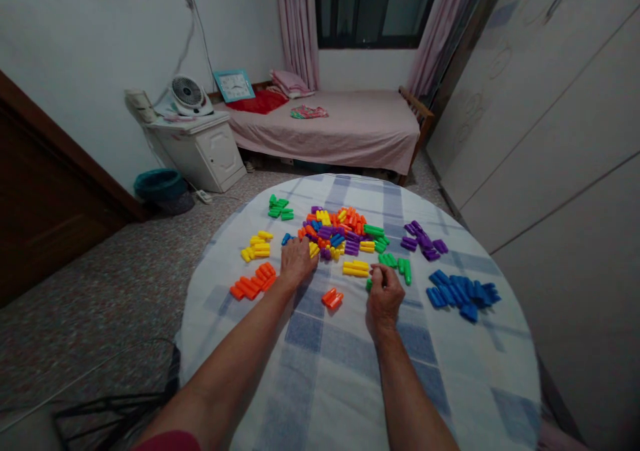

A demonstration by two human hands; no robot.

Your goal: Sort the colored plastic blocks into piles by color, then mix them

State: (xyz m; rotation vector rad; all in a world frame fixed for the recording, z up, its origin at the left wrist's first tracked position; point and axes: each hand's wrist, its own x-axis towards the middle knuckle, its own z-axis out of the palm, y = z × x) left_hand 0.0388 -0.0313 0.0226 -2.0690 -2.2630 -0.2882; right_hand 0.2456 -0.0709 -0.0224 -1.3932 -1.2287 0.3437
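Observation:
Plastic pieces in several colours lie on a round table. My left hand (297,262) is at the left edge of the mixed pile (345,222), its fingers bent over yellow pieces (313,250); whether it grips one is hidden. My right hand (386,291) is closed beside a row of yellow pieces (355,268), with a green piece (369,284) at its fingers. Orange pieces (332,298) lie between the hands. Sorted by colour around the pile are orange (253,282), yellow (257,246), green (281,208), purple (425,241) and blue (463,294) groups.
A blue and white checked cloth (350,384) covers the table. Beyond it are a bed (350,118), a white cabinet (217,151) with a fan (189,94), and a teal bin (159,184). White wardrobe doors (550,138) stand at the right.

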